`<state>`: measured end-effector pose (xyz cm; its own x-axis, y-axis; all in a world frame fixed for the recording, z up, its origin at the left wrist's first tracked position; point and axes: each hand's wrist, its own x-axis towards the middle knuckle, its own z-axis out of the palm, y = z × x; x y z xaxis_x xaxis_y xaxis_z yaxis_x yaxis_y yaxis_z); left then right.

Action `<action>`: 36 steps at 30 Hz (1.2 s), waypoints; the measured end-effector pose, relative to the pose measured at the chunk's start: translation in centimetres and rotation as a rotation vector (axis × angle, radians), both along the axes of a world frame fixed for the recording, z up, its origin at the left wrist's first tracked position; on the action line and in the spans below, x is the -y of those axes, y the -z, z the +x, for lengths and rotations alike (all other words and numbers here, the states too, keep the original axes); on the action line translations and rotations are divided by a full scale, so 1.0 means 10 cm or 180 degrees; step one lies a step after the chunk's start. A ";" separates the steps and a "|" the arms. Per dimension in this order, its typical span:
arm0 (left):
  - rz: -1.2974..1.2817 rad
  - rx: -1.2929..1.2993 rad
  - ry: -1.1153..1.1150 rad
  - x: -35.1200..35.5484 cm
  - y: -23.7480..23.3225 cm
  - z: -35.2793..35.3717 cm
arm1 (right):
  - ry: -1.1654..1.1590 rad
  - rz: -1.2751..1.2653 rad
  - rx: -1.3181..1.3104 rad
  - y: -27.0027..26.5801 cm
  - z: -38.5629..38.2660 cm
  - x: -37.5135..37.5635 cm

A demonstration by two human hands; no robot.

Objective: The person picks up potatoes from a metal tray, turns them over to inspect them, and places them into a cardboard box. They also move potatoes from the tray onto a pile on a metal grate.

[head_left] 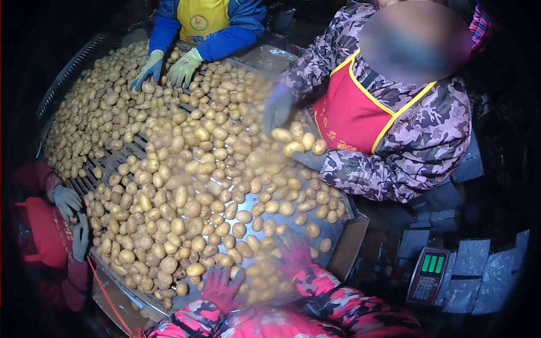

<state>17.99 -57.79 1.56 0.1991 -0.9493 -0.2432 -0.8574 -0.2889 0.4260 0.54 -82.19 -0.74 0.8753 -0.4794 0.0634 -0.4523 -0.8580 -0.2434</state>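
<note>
Left fingers: the fingers (pixel 213 276) of the red-gloved left hand (pixel 222 290) are spread and laid flat at the lower middle of the frame; nothing is pinched.
Right fingers: the red-gloved right hand (pixel 294 254) is smeared by blur just right of the left one; whether its fingers are spread or closed cannot be told.
Under the hands: small yellow-brown round potatoes (pixel 186 208) are touched by both hands at the near edge of the heap.
Potatoes, place: the heap is spread from the upper left down to the lower middle of the frame, across a slatted grey metal sorting table (pixel 72 63).
Sleeves: red camouflage sleeves (pixel 332 304) are seen along the bottom edge.
Worker at right: a grey-gloved hand (pixel 277 107) of a person in a camouflage jacket and red apron is held over the heap; a few potatoes are cradled beside it.
Worker at top: two pale green gloves (pixel 185 66) of a person in a blue jacket and yellow apron are set on the potatoes.
Worker at left: two grey gloves (pixel 66 200) of a person in red are kept at the table's left rim.
Lower right: a weighing scale with a green display (pixel 427 276) is seen well apart from the table.
</note>
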 end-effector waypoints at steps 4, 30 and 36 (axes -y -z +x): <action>-0.0070 0.0212 0.0301 0.85 0.03 0.11 | 0.0655 -0.0403 -0.0069 0.15 0.10 0.03; -0.0160 0.0539 -0.0453 0.12 -0.20 0.33 | 0.0693 0.0272 -0.0253 -0.09 -0.46 -0.02; -0.0040 0.0445 -0.0642 -0.75 0.16 0.35 | 0.0695 0.0370 -0.0055 0.14 -0.43 -0.01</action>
<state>21.49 -50.26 0.00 0.4159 -0.8897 -0.1883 -0.8337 -0.4557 0.3119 -3.78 -82.05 -2.14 0.7506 -0.6605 -0.0174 -0.6289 -0.7061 -0.3255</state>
